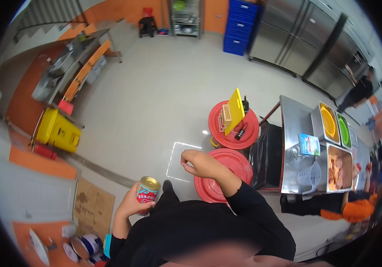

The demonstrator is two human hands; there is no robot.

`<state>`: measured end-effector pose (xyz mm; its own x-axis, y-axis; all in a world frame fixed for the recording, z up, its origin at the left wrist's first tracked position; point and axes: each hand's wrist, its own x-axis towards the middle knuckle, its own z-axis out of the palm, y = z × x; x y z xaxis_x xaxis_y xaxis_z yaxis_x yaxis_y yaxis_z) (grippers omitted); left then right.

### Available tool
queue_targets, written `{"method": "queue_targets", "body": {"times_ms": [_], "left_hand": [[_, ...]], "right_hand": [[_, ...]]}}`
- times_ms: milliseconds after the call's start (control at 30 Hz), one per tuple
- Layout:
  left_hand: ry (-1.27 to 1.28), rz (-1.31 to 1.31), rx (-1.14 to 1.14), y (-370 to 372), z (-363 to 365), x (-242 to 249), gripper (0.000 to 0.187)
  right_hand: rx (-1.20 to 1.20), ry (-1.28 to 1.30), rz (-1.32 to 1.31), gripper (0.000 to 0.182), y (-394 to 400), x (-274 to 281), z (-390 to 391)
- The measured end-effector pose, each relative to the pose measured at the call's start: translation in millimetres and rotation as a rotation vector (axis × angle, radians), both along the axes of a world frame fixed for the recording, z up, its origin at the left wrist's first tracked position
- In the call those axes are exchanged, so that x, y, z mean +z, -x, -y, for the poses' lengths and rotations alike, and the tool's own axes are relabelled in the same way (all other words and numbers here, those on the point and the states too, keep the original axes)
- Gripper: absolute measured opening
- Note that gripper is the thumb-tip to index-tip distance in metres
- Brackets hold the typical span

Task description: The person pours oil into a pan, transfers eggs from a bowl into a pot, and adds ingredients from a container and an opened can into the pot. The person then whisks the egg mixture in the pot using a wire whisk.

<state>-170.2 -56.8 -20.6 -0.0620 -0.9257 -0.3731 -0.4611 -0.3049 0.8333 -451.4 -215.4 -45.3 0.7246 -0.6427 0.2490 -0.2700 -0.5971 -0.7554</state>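
Note:
My left hand [132,202] is wrapped round a can [148,192] with a gold-coloured lid and a red and light-blue label, held upright beside my body. The lid faces up and looks closed. My right hand [198,163] hovers over the floor near a red round lid [233,165], its fingers curled inward. Nothing shows between those fingers, though the palm is turned away.
Another red lid [217,141] carries a yellow board [234,111] and small baskets. At right, a steel table [292,129] holds trays, a measuring jug [309,177] and a metal tray [349,153] of meat. A person in orange [355,209] stands there. A yellow bin [57,130] stands left.

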Motion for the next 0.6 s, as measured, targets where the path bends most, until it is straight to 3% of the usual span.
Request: {"method": "queue_targets", "body": {"times_ms": [100, 200, 267, 300, 333, 400, 533, 600], "left_hand": [[0.055, -0.069, 0.042, -66.7, 41.2, -26.4, 0.078], [0.104, -0.041, -0.038, -100.5, 96.0, -8.5, 0.074], [0.094, -0.078, -0.094, -117.8, 132.5, -16.8, 0.071], [0.060, -0.144, -0.115, -121.6, 151.4, -18.7, 0.068], [0.089, -0.141, -0.151, -122.7, 170.8, -22.0, 0.067], [0.035, -0.145, -0.174, -120.1, 207.6, -29.9, 0.067], [0.045, -0.164, -0.308, -85.1, 276.4, -34.3, 0.066], [0.004, -0.205, -0.403, -63.8, 314.5, -38.8, 0.067]], "right_hand": [[-0.129, -0.021, -0.105, 0.007, -20.5, -45.3, 38.8], [-0.291, -0.128, -0.114, 0.009, -37.4, -91.8, 52.7], [-0.432, -0.116, -0.040, 0.010, -37.1, -96.8, 55.9], [-0.432, -0.061, -0.156, 0.010, -34.7, -92.2, 58.3], [-0.427, -0.012, -0.274, 0.010, -29.1, -86.7, 61.0], [-0.571, -0.054, -0.271, 0.009, -12.3, -79.2, 61.7], [-0.742, -0.111, -0.160, 0.008, 53.5, -91.0, 77.1], [-0.912, -0.073, 0.026, 0.009, 91.7, -110.8, 102.2]]}}
